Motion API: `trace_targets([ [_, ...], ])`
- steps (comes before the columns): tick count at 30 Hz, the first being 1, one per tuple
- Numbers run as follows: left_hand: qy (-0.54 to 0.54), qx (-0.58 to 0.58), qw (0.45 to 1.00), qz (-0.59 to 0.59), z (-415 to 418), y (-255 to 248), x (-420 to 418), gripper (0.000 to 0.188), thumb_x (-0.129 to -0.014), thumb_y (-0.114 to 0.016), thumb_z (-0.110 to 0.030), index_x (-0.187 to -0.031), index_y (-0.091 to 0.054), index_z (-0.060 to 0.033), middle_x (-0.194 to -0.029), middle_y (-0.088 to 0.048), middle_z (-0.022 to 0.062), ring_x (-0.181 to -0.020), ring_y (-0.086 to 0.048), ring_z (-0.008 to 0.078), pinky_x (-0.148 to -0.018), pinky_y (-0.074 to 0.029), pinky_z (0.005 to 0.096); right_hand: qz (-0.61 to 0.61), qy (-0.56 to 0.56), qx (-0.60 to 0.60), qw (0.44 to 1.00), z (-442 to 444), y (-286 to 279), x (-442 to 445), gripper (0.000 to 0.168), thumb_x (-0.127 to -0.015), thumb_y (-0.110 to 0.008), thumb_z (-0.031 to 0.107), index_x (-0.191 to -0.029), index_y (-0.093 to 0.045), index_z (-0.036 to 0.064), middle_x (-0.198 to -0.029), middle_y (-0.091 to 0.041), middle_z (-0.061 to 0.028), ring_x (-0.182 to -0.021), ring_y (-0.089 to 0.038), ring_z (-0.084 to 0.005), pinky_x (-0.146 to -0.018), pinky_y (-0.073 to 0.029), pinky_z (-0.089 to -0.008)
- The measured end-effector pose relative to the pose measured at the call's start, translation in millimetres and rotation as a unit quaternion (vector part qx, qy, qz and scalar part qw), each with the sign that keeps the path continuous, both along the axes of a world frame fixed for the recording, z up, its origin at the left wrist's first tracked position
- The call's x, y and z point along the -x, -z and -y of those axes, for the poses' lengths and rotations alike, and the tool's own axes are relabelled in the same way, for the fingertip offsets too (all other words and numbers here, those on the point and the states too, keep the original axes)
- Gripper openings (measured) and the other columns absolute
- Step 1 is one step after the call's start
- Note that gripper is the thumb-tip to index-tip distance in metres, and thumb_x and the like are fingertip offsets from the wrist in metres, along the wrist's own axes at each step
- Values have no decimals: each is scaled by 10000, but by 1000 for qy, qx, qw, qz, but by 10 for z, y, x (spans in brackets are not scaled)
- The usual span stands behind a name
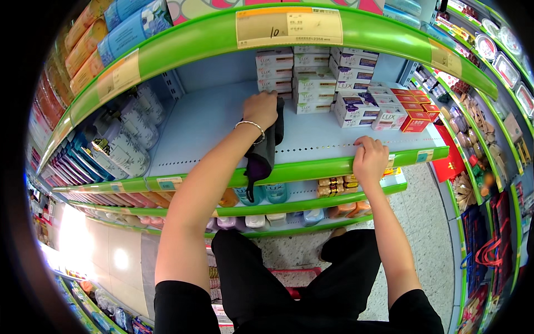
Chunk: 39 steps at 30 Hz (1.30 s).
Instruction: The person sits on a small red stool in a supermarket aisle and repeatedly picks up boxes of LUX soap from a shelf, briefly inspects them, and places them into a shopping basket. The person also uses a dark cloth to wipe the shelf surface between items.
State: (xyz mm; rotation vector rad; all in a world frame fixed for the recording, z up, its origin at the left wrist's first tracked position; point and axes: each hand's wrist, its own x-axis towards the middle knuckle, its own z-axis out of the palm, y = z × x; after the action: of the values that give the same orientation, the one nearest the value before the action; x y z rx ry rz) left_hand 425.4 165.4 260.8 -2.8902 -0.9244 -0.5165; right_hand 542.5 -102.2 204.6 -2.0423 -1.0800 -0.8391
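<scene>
My left hand (260, 109) is closed around a dark grey cloth (266, 152), which presses on the light blue shelf board (212, 112) and hangs over its front edge. Just beyond the knuckles rises a stack of white Lux soap boxes (274, 73); whether the hand touches it I cannot tell. To the right stand further Lux stacks (315, 89), a purple-and-white soap box (356, 110) and red boxes (416, 119). My right hand (370, 160) grips the green shelf edge strip (313, 170) in front of those boxes.
A curved green shelf edge (200, 39) with price tags overhangs the board. White patterned bottles (133, 125) line the left side. Lower shelves hold blue Lux bottles (275, 193) and wrapped packs (333, 186). A red stool (296, 277) shows between my legs.
</scene>
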Motion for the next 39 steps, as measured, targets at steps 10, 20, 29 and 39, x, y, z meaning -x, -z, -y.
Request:
trace_targets([
  [10,50,-2,998,33,159,23,-181,344,-806,-527,-69,-1119,-654,-136,-990,-664,144,-925,-644,330,-785,-527,432,1,3,-8,1000,-1,8,0,103,-754,-491,93,-748,-593,91,-712,-611,-66,-687,-527,-271,-666,-350,-397],
  [20,108,85,990,-22,221,-138,44,314,-784,-615,-107,-1087,-670,-166,-1100,-642,127,-1028,-594,335,-885,-492,430,15,-5,-7,1000,17,-5,-1,108,-767,-483,107,-738,-585,91,-714,-612,-63,-685,-532,-269,-665,-355,-396],
  [29,248,145,956,-65,590,-249,560,313,-697,-671,-6,-986,-700,-122,-1048,-642,98,-987,-589,322,-860,-475,398,21,-9,-3,1000,29,14,-21,106,-782,-486,108,-747,-584,89,-722,-617,-65,-684,-538,-274,-658,-360,-405],
  [39,345,224,909,-63,541,-299,746,355,-660,-629,64,-982,-689,-72,-1015,-630,111,-984,-577,309,-893,-452,385,25,-18,-6,999,30,-3,-20,110,-801,-493,128,-749,-582,90,-721,-627,-73,-696,-556,-280,-677,-377,-414],
])
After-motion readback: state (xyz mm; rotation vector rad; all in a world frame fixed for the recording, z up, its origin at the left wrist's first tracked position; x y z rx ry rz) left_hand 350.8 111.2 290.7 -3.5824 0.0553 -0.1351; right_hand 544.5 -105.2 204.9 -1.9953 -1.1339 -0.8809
